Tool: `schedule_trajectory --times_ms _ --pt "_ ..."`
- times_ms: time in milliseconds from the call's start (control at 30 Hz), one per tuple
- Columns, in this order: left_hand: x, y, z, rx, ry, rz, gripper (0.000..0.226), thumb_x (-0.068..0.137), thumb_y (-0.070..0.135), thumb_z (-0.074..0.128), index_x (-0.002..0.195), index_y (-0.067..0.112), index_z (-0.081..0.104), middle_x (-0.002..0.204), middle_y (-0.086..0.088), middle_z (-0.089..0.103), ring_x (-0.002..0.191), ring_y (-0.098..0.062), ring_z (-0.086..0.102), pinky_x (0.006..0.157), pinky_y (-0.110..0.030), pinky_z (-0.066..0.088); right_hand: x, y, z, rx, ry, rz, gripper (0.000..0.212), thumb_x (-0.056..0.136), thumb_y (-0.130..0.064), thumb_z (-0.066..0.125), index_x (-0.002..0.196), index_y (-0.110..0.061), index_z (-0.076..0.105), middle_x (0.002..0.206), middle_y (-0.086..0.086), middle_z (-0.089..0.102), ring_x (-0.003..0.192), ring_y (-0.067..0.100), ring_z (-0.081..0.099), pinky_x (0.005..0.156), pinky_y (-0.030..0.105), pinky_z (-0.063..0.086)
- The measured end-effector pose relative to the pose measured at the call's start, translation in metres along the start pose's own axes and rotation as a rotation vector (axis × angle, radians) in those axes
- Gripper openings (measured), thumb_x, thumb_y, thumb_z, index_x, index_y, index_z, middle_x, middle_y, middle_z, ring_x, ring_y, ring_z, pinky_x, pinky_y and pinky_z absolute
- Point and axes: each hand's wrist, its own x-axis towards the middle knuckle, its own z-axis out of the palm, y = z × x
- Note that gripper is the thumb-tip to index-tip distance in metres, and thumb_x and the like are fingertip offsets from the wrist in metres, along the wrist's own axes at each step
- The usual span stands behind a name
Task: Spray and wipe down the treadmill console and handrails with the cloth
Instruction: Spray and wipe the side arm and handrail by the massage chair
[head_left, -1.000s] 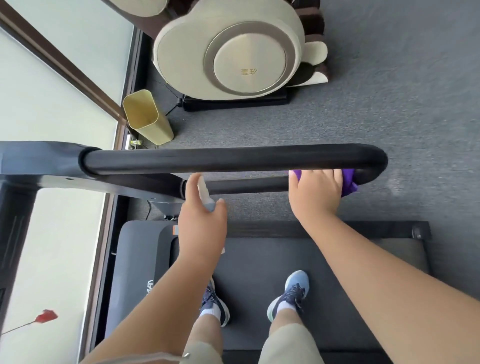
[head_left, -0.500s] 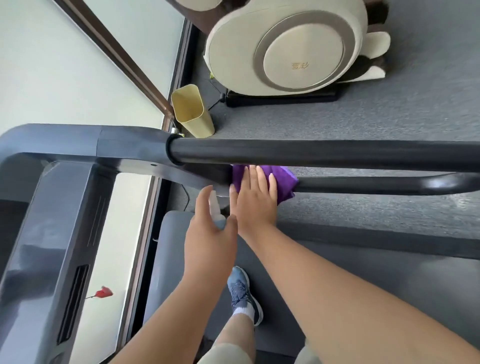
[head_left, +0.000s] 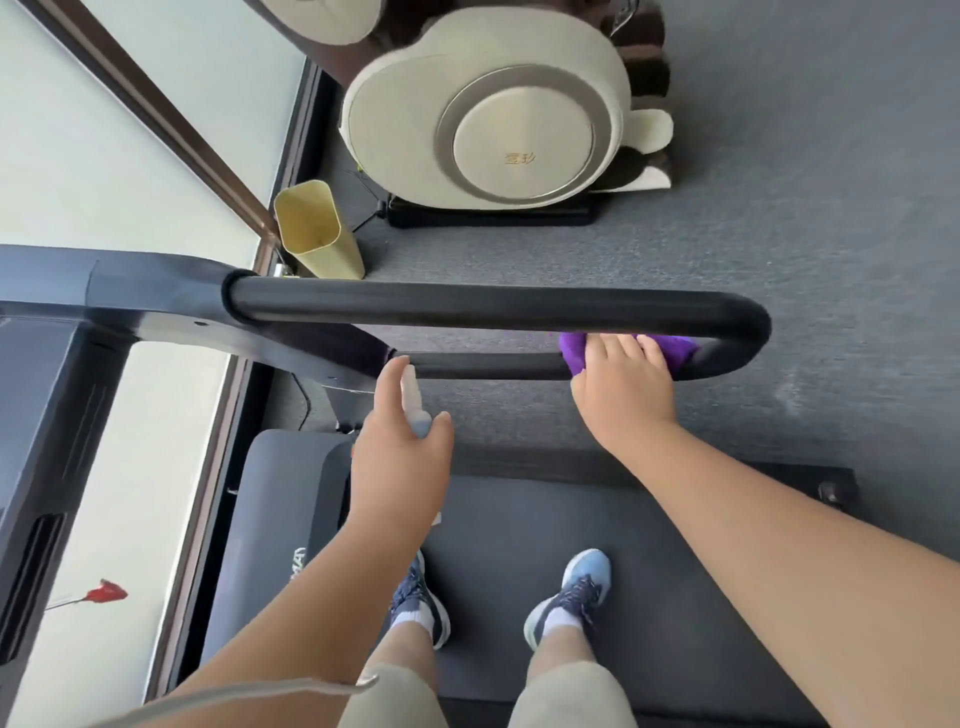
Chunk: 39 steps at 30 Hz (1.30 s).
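A black looped handrail (head_left: 493, 306) runs across the middle of the view, with a thinner lower bar (head_left: 483, 365) under it. My right hand (head_left: 623, 389) presses a purple cloth (head_left: 675, 349) around the lower bar near its curved right end. My left hand (head_left: 400, 457) grips a small clear spray bottle (head_left: 415, 408), its nozzle pointing up toward the lower bar's left end. The dark console frame (head_left: 62, 291) enters from the left edge.
I stand on the treadmill belt (head_left: 675, 597) in blue shoes. Beyond the rail sit a cream round machine (head_left: 488, 109) and a yellow bin (head_left: 317, 228) on grey carpet. A window wall runs along the left.
My right hand has slid the purple cloth along the lower bar from its left end to the curved right end. The left hand with the bottle has stayed about where it was.
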Motion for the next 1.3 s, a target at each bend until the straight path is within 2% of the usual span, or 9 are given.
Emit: schedule_trajectory --times_ms 167,333,533,667,833,967,1100,1233,1300 --pt "-0.011 0.007 0.007 -0.054 -0.001 -0.014 0.059 0.098 0.028 0.057 0.143 0.054 0.031 0.109 -0.006 0.065 0.085 -0.034 0.068 0.036 -0.021 0.043 0.0 0.045 -0.015 -0.03 -0.031 0.104 0.023 0.092 -0.021 0.044 0.1 -0.011 0.064 0.105 0.009 0.072 0.109 0.03 0.06 0.108 0.043 0.037" --pt "-0.008 -0.013 -0.017 -0.148 0.057 -0.066 0.058 0.097 0.023 0.058 0.143 0.051 0.035 0.099 -0.011 0.068 0.077 -0.033 0.067 0.032 -0.014 0.041 -0.003 0.009 0.005 0.354 0.172 0.293 0.023 0.1 -0.023 0.045 0.096 -0.01 0.064 0.107 0.008 0.071 0.118 0.027 0.058 0.126 0.043 0.017" --pt "0.002 -0.053 -0.065 -0.108 0.087 -0.063 0.058 0.096 0.024 0.06 0.137 0.056 0.036 0.085 -0.007 0.071 0.071 -0.03 0.069 0.067 -0.041 0.059 0.014 -0.105 0.012 0.522 0.052 0.223 0.043 0.106 -0.029 0.041 0.137 -0.006 0.061 0.14 0.008 0.063 0.141 0.021 0.047 0.128 0.037 0.007" --pt "0.008 -0.073 -0.1 -0.147 0.092 -0.057 0.058 0.096 0.025 0.061 0.134 0.062 0.036 0.077 -0.005 0.07 0.069 -0.029 0.068 0.071 -0.044 0.059 0.035 -0.184 0.0 0.695 -0.031 0.323 0.03 0.105 -0.023 0.04 0.096 -0.009 0.065 0.106 0.007 0.07 0.124 0.029 0.056 0.127 0.039 0.012" --pt "0.008 -0.102 -0.146 -0.246 0.126 -0.124 0.059 0.096 0.034 0.063 0.134 0.068 0.033 0.082 0.0 0.071 0.076 -0.021 0.07 0.074 -0.044 0.061 0.038 -0.262 -0.018 1.273 -0.179 0.702 0.035 0.106 -0.028 0.047 0.133 -0.015 0.064 0.135 0.013 0.059 0.127 0.031 0.051 0.106 0.037 0.038" --pt "0.011 -0.114 -0.178 -0.349 0.167 -0.173 0.058 0.095 0.033 0.063 0.135 0.066 0.035 0.083 0.001 0.07 0.072 -0.022 0.07 0.075 -0.044 0.061 0.042 -0.273 -0.049 1.857 -0.201 1.105 0.027 0.104 -0.032 0.052 0.105 -0.008 0.064 0.12 0.016 0.067 0.097 0.029 0.062 0.099 0.039 0.044" --pt "0.013 -0.112 -0.194 -0.47 0.185 -0.22 0.059 0.095 0.028 0.064 0.136 0.063 0.039 0.084 0.002 0.069 0.057 -0.02 0.067 0.065 -0.037 0.06 0.03 -0.272 -0.07 2.145 -0.205 0.95 0.036 0.103 -0.014 0.039 0.125 -0.004 0.064 0.14 0.022 0.061 0.13 0.038 0.059 0.104 0.051 0.048" --pt "0.01 -0.092 -0.195 -0.499 0.218 -0.2 0.06 0.096 0.026 0.062 0.138 0.061 0.037 0.084 0.003 0.07 0.052 -0.012 0.063 0.059 -0.027 0.053 0.01 -0.249 -0.113 2.246 -0.412 0.82 0.035 0.101 -0.015 0.041 0.122 -0.011 0.069 0.12 0.012 0.074 0.11 0.032 0.069 0.07 0.044 0.064" --pt "0.006 -0.079 -0.193 -0.519 0.255 -0.192 0.059 0.096 0.027 0.062 0.138 0.06 0.038 0.085 -0.001 0.07 0.053 -0.012 0.063 0.057 -0.024 0.051 -0.001 -0.232 -0.114 2.191 -0.53 0.807 0.039 0.107 -0.024 0.036 0.133 -0.015 0.064 0.129 0.015 0.067 0.119 0.042 0.06 0.081 0.055 0.058"
